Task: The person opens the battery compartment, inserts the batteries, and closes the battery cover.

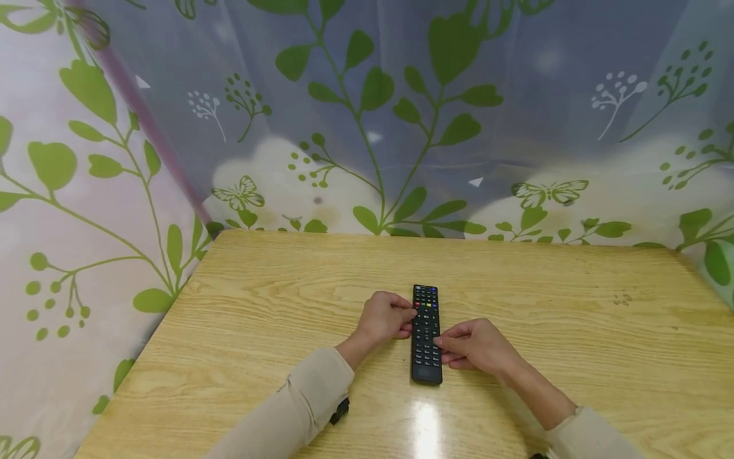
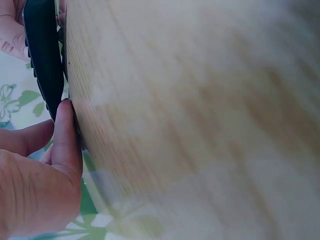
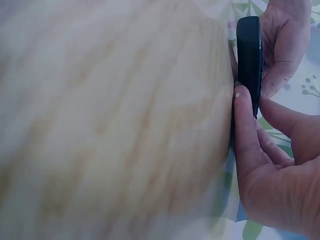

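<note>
A black remote control with rows of small buttons, some coloured near its top, lies lengthwise between the two hands at the middle of the table. The left hand pinches its left edge in the upper half, thumb on top. Lower down, the right hand pinches the right edge the same way. The left wrist view shows the remote side-on, thumb above and a finger at its underside. In the right wrist view the right hand's fingers reach under the remote, close to the table surface.
The wooden table spreads out on all sides of the hands. A leaf-patterned cloth hangs behind its back edge, and another patterned cloth borders the left side. Light glares off the tabletop just in front of the remote.
</note>
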`<state>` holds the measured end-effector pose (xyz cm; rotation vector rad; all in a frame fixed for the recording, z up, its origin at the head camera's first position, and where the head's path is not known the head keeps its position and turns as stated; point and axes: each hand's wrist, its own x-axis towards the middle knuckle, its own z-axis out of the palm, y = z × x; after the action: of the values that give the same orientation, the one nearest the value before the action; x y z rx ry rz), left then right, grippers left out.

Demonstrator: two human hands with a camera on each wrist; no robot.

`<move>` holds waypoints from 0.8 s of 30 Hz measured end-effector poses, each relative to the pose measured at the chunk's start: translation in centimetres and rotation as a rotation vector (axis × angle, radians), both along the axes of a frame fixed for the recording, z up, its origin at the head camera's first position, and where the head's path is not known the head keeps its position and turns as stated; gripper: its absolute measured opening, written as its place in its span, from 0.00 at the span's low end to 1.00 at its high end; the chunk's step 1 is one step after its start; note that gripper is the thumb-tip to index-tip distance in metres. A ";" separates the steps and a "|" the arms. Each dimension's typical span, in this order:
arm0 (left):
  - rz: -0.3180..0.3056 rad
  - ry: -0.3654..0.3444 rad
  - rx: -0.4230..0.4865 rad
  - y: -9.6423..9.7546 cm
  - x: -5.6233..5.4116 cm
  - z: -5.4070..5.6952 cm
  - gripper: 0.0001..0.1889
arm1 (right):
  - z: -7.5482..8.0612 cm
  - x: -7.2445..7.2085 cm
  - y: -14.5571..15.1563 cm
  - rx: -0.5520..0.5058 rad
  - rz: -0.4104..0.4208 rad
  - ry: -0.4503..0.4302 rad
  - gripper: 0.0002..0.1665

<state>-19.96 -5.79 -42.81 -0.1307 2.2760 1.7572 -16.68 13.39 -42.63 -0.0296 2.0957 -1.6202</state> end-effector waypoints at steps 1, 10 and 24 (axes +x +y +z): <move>-0.002 -0.001 -0.008 0.0 0.0 0.0 0.05 | 0.0 0.0 0.0 0.004 -0.005 0.003 0.15; -0.006 -0.021 -0.013 -0.3 -0.1 -0.2 0.05 | -0.1 -0.2 -0.1 0.033 -0.013 0.032 0.16; -0.093 0.030 -0.097 -3.2 1.0 0.4 0.17 | 1.8 0.3 2.6 0.133 0.072 0.228 0.23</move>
<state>-18.99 -9.03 -42.42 -0.0160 2.3493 1.6145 -16.41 15.95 -40.81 -0.2533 2.3410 -1.4917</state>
